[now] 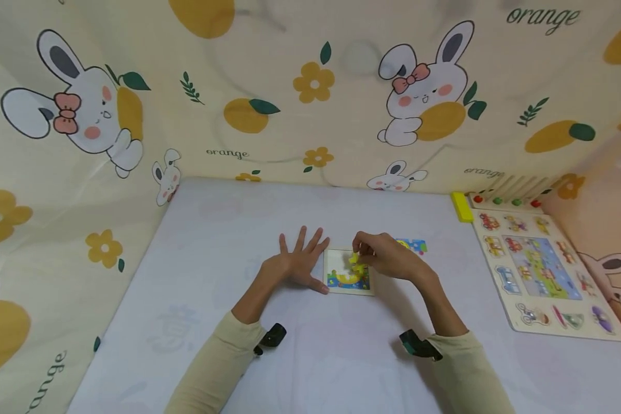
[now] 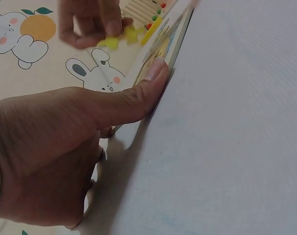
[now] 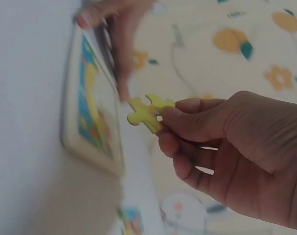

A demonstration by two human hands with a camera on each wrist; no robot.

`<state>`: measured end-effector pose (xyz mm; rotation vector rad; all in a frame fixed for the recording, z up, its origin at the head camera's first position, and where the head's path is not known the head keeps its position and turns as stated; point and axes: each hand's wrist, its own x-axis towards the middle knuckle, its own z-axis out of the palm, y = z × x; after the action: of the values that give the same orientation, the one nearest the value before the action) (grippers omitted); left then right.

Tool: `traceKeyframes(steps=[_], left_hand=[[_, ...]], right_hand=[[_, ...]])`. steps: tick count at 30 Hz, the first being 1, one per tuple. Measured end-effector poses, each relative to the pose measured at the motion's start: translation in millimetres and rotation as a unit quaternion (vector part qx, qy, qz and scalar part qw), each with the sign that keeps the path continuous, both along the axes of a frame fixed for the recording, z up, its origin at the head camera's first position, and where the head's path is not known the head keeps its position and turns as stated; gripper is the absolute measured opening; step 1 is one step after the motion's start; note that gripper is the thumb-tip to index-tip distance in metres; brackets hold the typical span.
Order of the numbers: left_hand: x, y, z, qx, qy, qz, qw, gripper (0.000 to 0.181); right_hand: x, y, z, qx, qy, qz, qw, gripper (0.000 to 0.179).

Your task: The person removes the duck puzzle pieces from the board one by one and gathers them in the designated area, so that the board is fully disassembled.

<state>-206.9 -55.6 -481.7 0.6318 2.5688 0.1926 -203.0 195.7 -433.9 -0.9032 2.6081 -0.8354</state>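
Note:
A small square puzzle tray lies on the white cloth, with picture pieces fitted along its lower part and its upper part bare. Fingers spread, my left hand rests flat at the tray's left side. Its thumb touches the tray edge in the left wrist view. My right hand pinches a yellow jigsaw piece between thumb and fingers, raised over the tray. The piece has rounded knobs and notches. Colourful loose puzzle pieces lie just beyond the right hand, partly hidden by it.
A large wooden picture board with several vehicle and toy shapes lies at the right. Behind it are a yellow bar and a wooden rack with red and green beads. Patterned cloth walls border the table at the back and sides.

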Motion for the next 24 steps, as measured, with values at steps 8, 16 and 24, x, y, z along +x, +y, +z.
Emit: traceKeyframes(steps=[8, 16, 24], left_hand=[[0.3, -0.8, 0.1, 0.006, -0.007, 0.002, 1.0000, 0.124], [1.0, -2.0, -2.3, 0.004, 0.000, 0.003, 1.0000, 0.125], [-4.0, 0.0, -8.3, 0.018, -0.014, 0.007, 0.9997, 0.127]], right_hand=[[1.7, 61.6, 8.9, 0.011, 0.004, -0.100, 0.9949, 0.017], [-0.8, 91.9, -11.0, 0.037, -0.014, -0.157, 0.9868, 0.016], [-7.2, 89.7, -19.4, 0.037, -0.024, -0.198, 0.9791, 0.015]])
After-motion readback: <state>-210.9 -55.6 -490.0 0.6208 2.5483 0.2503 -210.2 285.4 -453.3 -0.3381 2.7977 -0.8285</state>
